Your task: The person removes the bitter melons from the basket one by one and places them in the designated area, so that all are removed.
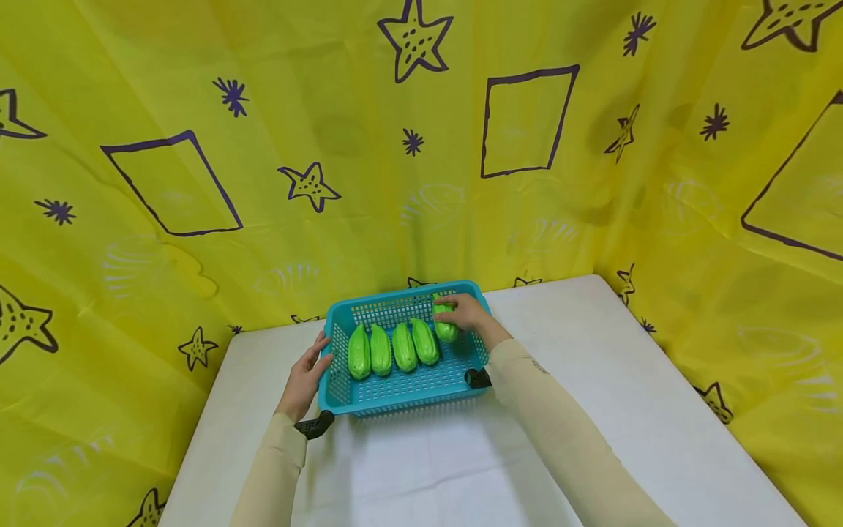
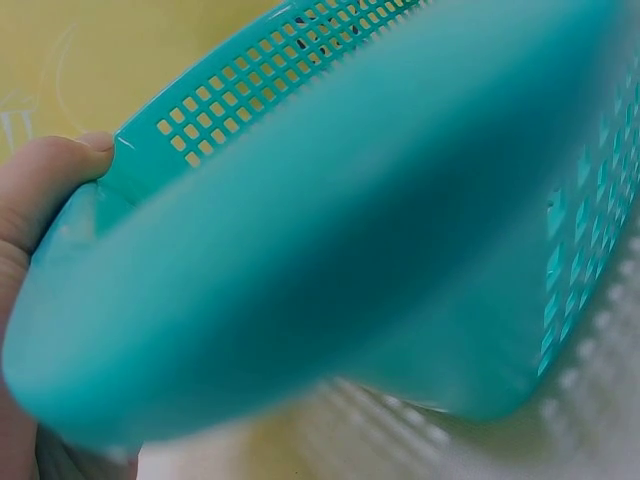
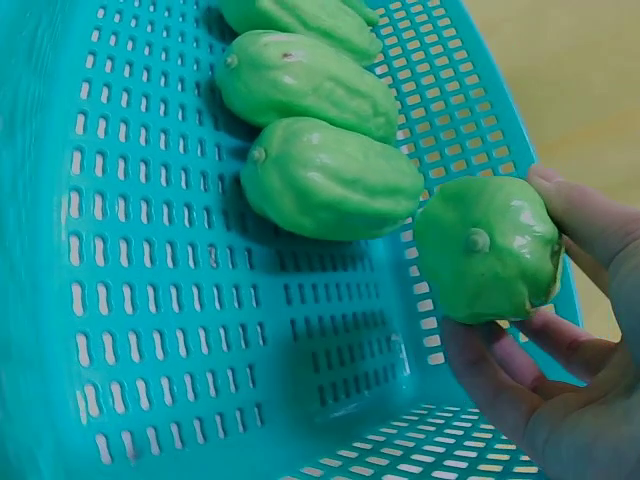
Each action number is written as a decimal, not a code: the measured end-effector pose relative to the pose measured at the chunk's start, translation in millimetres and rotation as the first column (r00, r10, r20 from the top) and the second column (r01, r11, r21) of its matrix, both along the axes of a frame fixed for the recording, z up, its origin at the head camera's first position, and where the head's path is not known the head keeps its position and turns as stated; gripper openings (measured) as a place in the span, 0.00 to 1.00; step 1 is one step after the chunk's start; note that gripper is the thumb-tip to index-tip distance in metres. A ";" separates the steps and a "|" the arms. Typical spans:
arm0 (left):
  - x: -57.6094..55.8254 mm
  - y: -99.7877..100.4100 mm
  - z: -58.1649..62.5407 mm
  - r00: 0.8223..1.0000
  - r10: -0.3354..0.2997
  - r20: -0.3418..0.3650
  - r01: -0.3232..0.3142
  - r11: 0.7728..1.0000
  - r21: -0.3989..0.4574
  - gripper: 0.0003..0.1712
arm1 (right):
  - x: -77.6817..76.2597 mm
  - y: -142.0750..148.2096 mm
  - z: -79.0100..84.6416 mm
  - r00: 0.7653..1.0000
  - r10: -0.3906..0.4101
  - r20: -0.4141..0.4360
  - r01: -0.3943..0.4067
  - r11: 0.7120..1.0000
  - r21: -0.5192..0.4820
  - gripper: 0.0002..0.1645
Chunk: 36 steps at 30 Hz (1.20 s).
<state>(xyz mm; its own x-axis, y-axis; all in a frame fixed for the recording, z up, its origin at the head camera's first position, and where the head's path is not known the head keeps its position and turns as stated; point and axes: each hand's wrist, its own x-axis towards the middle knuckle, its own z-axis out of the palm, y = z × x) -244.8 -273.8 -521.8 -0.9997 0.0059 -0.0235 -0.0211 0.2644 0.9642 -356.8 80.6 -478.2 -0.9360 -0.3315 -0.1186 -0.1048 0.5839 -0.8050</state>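
A turquoise plastic basket (image 1: 411,401) with perforated walls stands on the white table. Inside it, several ribbed green papayas (image 1: 405,347) lie side by side, their narrow ends toward the far wall. My right hand (image 1: 466,313) reaches over the basket's right part and grips another green papaya (image 3: 485,245) between thumb and fingers. In the right wrist view this papaya is end-on, beside the nearest papaya in the row (image 3: 335,180). At the basket's left side, my left hand (image 1: 305,377) holds the rim; the left wrist view shows a digit over the rim, with other fingers partly hidden below.
The white tabletop (image 1: 421,476) extends in front of the basket and to both sides. A yellow curtain (image 1: 362,132) with dark star drawings hangs right behind the table and along its sides. Black wrist mounts (image 1: 315,424) sit near the basket's front corners.
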 end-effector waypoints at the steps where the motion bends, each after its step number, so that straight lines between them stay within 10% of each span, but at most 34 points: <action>1: 0.1 -0.1 0.3 1.000 0.001 -0.001 -0.001 1.000 0.000 0.31 | 0.0 0.3 2.0 1.000 -0.004 -0.024 0.005 1.000 0.007 0.28; 25: 2.4 -1.5 -0.5 1.000 -0.002 0.004 0.002 1.000 0.016 0.32 | 15.2 27.9 43.3 0.986 -0.125 -0.109 0.101 0.974 -0.202 0.32; 36: 0.8 -1.3 -0.1 1.000 -0.008 0.011 0.007 1.000 0.004 0.31 | 19.4 63.0 37.8 0.977 -0.180 -0.115 0.132 0.933 -0.335 0.34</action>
<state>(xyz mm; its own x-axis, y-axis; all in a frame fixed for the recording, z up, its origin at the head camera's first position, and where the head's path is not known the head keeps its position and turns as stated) -244.0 -275.1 -521.9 -0.9993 0.0135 -0.0350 -0.0302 0.2607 0.9649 -337.3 143.6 -440.4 -0.9781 -0.1780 0.1076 -0.1598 0.3126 -0.9363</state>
